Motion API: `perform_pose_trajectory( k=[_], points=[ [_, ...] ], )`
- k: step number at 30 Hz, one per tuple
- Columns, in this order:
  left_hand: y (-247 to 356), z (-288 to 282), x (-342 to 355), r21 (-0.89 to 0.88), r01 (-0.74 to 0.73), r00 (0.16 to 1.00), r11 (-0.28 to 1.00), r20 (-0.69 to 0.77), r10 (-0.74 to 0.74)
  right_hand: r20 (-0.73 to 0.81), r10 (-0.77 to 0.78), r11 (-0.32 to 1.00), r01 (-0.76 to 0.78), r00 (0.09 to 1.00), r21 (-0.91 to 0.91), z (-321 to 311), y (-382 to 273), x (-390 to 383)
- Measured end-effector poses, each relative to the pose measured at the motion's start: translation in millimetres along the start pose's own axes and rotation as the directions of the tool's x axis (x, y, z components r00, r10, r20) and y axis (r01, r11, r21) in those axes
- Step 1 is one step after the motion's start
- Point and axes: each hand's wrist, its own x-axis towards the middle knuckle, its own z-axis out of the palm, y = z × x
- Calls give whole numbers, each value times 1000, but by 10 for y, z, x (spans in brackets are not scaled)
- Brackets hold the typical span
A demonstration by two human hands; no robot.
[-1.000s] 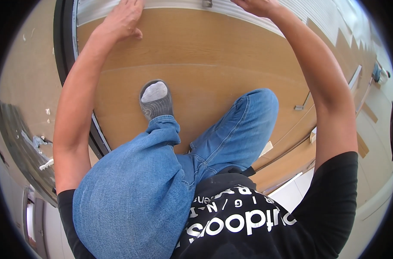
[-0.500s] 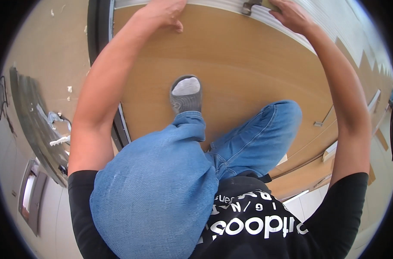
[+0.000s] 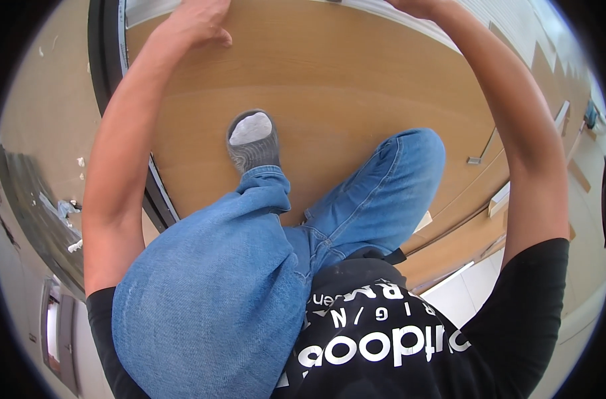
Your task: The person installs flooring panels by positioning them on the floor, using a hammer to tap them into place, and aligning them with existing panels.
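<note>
The tan panel (image 3: pixel 356 86) looks stiff, heavy, best held by its edges; left hand (image 3: pixel 204 20) and right hand (image 3: pixel 423 6) are cropped, opening and grip unclear.

Foot (image 3: pixel 253 136) on board (image 3: pixel 316 73), knee (image 3: pixel 419 153) to its right, left hand (image 3: pixel 203 23) ahead — strip (image 3: pixel 104 60) along board's left.

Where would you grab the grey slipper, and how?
Perhaps grip the grey slipper by its broad band, from above, pinching both sides: these look free, while a white sock shows at the open toe and the jeans hide the heel.
</note>
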Motion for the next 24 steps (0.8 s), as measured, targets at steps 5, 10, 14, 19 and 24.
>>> perform_pose_trajectory(
  k=[5,10,14,19,24],
  points=[
    [1,10,-20,9,-19,999,1000,-47,19,-83,-41,999,41,996,-8,114,125,-4],
    [6,2,-25,30,12,1000,999,-9,-11,-33,-59,998,60,998,8,86,138,16],
    [-2,102,-52,-89,50,994,995,-93,-58,-10,-21,999,21,1000,-32,-10,206,21],
    [-12,156,-39,-81,12,989,997,-146,-24,32,-8,995,11,999,-103,-14,292,-66],
    [9,125,-43,-81,36,991,996,-126,-46,75,-73,997,75,994,-22,-2,408,-81]
  ],
)
